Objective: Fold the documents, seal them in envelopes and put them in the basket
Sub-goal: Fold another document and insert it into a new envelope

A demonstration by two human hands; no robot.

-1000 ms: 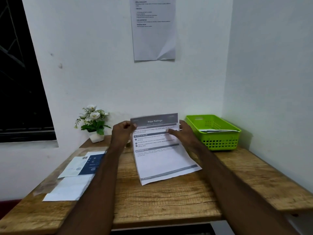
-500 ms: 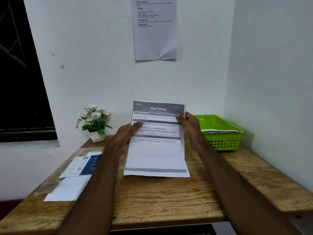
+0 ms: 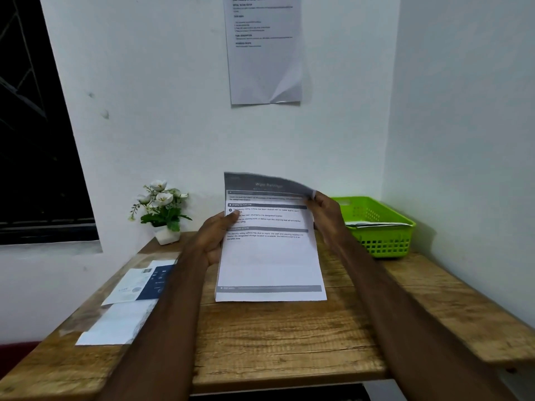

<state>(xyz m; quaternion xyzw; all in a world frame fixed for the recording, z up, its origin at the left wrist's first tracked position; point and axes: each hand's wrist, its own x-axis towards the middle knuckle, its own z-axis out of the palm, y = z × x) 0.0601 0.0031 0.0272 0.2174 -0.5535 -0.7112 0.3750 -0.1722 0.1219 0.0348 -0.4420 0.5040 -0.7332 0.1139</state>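
Document [image 3: 269, 250], printed sheet with dark header band, held upright over the middle of the wooden bench [image 3: 289, 342], bottom edge at or just above the surface, can't tell if touching. Left hand [image 3: 214, 238] grips the sheet's left edge about mid-height, thumb across the printed face, fingers behind. Right hand [image 3: 327, 212] pinches the top right corner, which bends forward toward the camera; top of page is motion-blurred. Green basket [image 3: 382, 241] at the bench's far right corner against the wall, some paper already lying inside. Envelopes [image 3: 130, 302] lie flat at the bench's left edge, one white, one part dark blue, overlapping, partly hidden by the left forearm. Small potted flowers [image 3: 162, 209] at the back left. A printed sheet [image 3: 265, 50] is stuck on the wall above.
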